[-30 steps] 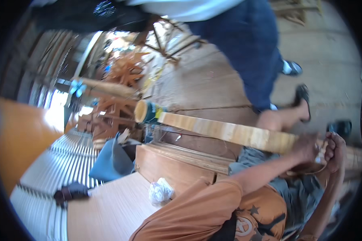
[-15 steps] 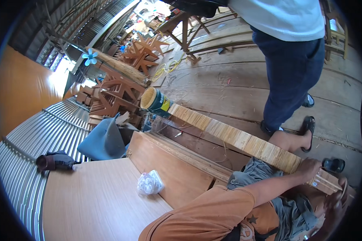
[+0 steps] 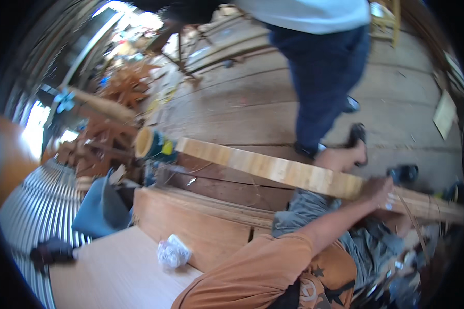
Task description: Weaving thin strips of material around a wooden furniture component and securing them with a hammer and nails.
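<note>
A long pale wooden beam (image 3: 263, 164), banded in lighter and darker blocks, lies slantwise in front of me, above my grey-clothed legs. Its far end meets a dark green tin (image 3: 162, 147) with a yellow patch and a tan round face. My left hand (image 3: 377, 191) is closed over the beam towards its right part, the fingers a little blurred. Past that hand, a plainer wooden length (image 3: 428, 204) runs on to the right. My right hand cannot be seen; the lower right is smeared by motion.
Beside me is a wood-coloured panel (image 3: 100, 273) with a clear plastic bag (image 3: 173, 252) on it. A person in dark blue trousers (image 3: 319, 82) stands close ahead on the plank floor. Brown wooden frames (image 3: 100, 136) and a blue-grey sheet (image 3: 100, 206) are at left.
The view has swung to the right, so the surroundings sit further left and look blurred. My right hand, seen earlier near the beam's right end, is out of sight. My left hand keeps its hold.
</note>
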Demonstrator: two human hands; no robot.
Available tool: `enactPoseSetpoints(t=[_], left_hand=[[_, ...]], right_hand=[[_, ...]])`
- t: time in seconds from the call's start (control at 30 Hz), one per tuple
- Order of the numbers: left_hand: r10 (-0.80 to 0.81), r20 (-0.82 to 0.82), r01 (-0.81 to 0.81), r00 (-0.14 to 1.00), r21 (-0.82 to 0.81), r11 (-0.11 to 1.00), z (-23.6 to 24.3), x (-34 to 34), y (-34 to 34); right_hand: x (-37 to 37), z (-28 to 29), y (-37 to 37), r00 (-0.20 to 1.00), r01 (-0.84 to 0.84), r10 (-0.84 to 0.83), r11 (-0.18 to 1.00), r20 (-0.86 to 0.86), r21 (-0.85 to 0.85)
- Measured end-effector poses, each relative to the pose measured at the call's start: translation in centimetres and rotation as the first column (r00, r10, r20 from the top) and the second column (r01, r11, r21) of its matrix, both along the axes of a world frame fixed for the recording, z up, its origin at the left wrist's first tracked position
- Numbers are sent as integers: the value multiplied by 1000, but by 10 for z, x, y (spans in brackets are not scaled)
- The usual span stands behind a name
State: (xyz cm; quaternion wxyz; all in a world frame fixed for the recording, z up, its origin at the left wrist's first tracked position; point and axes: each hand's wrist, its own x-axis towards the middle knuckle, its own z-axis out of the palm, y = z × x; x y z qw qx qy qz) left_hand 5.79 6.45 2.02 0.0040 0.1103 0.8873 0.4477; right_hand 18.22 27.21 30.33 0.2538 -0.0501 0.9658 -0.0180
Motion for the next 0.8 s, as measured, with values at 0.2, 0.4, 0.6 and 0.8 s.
enactPoseSetpoints(t=[0.2,0.4,0.6,0.8], left_hand=[[138,161,-119,977,-121,985,9,-19,-40],[89,28,-86,996,-111,990,-9,-10,-26],[73,28,-70,997,-123,990,-3,-12,-24],[41,-59,-49,997,-146,988,4,-6,-27]], right_hand=[[-11,18,-24,947,-155,-41,810,-318,-565],[25,61,-64,999,-2,2,1000,47,-7],[21,42,-42,1000,11,-23,633,-4,-774],[48,58,-56,955,176,15,773,295,-609]])
